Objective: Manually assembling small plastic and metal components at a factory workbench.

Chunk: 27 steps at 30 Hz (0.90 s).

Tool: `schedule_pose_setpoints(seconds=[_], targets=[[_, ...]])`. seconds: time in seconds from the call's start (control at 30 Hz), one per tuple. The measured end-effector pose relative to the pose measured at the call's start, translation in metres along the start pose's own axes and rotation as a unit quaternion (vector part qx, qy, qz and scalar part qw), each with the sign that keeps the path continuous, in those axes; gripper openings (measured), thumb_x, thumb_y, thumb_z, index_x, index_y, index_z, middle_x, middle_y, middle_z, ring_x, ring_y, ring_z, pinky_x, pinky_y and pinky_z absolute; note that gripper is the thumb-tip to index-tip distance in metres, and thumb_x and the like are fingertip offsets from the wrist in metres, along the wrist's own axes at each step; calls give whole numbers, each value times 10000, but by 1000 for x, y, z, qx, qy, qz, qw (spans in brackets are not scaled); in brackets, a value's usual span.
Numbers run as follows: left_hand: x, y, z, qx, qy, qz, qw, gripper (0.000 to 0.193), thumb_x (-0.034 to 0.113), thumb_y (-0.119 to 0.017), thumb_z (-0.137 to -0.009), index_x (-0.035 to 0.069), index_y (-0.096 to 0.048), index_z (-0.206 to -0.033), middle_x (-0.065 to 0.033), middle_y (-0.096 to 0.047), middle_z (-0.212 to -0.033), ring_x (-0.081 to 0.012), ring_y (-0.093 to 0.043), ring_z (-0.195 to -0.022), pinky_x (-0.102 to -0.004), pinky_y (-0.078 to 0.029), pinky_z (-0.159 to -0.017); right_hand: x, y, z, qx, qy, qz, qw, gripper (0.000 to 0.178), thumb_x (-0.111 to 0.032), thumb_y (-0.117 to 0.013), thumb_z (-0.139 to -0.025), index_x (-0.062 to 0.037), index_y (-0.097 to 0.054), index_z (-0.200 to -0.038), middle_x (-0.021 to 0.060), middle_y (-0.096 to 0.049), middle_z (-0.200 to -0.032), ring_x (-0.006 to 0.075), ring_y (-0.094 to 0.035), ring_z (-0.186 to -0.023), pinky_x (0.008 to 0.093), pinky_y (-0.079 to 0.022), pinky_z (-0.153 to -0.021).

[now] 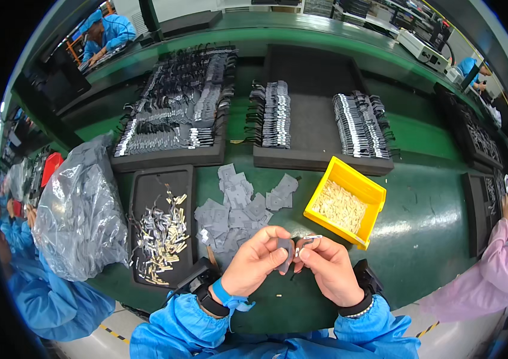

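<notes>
My left hand (252, 263) pinches a small dark grey flat piece (285, 251) between thumb and fingers, above the near middle of the table. Close beside it, my right hand (333, 272) is closed on a small part with a white-and-silver strip (310, 238) and a dark wire end. The two pieces are very near each other; fingers hide whether they touch. Just beyond my left hand lies a loose pile of grey flat pieces (230, 209). A yellow bin (375, 194) of small cream-coloured pieces (340, 206) stands beyond my right hand.
At the left, a black tray (146, 185) holds small gold-and-silver wired parts (167, 239) next to a clear plastic bag (80, 209) of grey pieces. Two black foam trays (173, 158) (313, 137) with rows of wired parts stand behind. Co-workers sit on both sides.
</notes>
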<state>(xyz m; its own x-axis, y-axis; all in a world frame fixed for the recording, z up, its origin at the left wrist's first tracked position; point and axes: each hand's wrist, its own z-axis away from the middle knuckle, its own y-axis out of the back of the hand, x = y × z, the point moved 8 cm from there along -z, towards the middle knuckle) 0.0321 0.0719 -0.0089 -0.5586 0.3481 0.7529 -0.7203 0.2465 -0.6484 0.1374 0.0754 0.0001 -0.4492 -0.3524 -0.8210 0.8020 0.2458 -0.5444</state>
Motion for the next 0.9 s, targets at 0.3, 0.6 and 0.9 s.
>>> schedule_pose_setpoints(seconds=[0.3,0.6,0.9], targets=[[4,-5,-1,-4,-29,40,999,202,66,-573,-839,82,-471,-1012,-45,-528,-906,-138,-520,-815,-269,-424,-690,9,-3,1,1,-27,-31,999,62,-51,-553,-842,-1,-583,-861,48,-550,-879,126,-525,-765,264,-437,-682],[-4,-6,-2,-20,-23,83,996,180,74,-572,-842,91,-463,-984,-48,-510,-938,-151,-518,-853,-303,-444,-703,4,-8,2,-10,-29,-44,999,68,-53,-559,-842,7,-588,-856,35,-518,-891,116,-515,-765,245,-430,-682],[-7,-2,-1,-26,-27,80,996,161,79,-557,-854,72,-471,-990,-45,-531,-957,-145,-524,-864,-309,-458,-719,3,-9,2,-19,-21,-31,999,54,-38,-561,-837,10,-585,-845,39,-518,-896,121,-523,-776,246,-435,-699]])
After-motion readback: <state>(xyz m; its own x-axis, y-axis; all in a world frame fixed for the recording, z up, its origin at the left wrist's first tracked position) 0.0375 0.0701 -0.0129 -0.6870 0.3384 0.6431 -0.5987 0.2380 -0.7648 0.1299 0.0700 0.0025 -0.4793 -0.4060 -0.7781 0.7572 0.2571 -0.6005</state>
